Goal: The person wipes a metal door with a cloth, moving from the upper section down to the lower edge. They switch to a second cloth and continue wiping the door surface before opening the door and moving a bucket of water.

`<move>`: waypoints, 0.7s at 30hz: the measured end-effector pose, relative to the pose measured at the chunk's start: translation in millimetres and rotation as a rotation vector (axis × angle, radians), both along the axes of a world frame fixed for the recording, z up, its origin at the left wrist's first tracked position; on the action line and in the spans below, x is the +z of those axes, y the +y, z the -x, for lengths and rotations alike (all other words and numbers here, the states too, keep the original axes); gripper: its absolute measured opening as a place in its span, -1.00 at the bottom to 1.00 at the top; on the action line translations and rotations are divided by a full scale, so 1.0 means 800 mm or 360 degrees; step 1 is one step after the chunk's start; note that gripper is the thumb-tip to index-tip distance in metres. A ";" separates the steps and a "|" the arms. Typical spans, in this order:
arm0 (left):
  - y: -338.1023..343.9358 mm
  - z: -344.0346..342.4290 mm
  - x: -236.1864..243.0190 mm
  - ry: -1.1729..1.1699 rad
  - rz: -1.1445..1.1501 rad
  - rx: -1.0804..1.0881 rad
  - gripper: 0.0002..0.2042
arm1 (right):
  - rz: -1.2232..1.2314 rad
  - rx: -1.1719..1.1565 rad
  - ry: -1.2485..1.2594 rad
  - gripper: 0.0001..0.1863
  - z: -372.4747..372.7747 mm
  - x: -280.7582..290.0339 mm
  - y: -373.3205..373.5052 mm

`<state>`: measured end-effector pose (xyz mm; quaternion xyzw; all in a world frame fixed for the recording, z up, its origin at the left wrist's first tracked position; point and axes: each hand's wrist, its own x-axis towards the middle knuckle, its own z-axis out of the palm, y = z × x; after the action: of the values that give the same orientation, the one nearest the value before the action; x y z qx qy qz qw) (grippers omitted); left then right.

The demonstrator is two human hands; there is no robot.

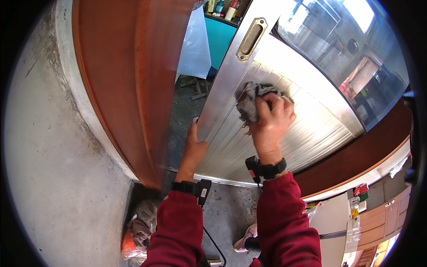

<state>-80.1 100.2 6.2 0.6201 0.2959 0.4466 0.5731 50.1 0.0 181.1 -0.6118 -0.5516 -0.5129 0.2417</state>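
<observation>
Rag [249,107] partly behind right hand [272,118]

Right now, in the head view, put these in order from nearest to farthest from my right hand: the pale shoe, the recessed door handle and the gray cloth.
1. Gray cloth: in your right hand, against the door.
2. Recessed door handle: above the hand, slightly left.
3. Pale shoe: farthest, below on the floor.

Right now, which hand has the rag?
The right hand: it holds the gray rag against the door. The left hand has no rag and touches the door's edge.
</observation>
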 end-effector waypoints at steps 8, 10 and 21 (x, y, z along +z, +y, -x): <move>0.002 0.010 0.012 -0.0029 0.0070 -0.0069 -0.24 | 0.0614 0.0033 -0.0109 -0.89 0.011 -0.169 -0.006; 0.004 0.010 0.011 -0.0050 0.0062 -0.0081 -0.24 | 0.0748 0.0091 -0.0126 -0.89 0.012 -0.189 -0.010; 0.003 0.000 -0.005 -0.0019 -0.0074 0.0064 -0.27 | -0.0055 -0.0054 0.0055 -0.73 -0.018 -0.012 0.002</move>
<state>-80.1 102.3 2.5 0.6244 0.2945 0.4686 0.5512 64.4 1.3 171.4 -0.6257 -0.5279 -0.5157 0.2529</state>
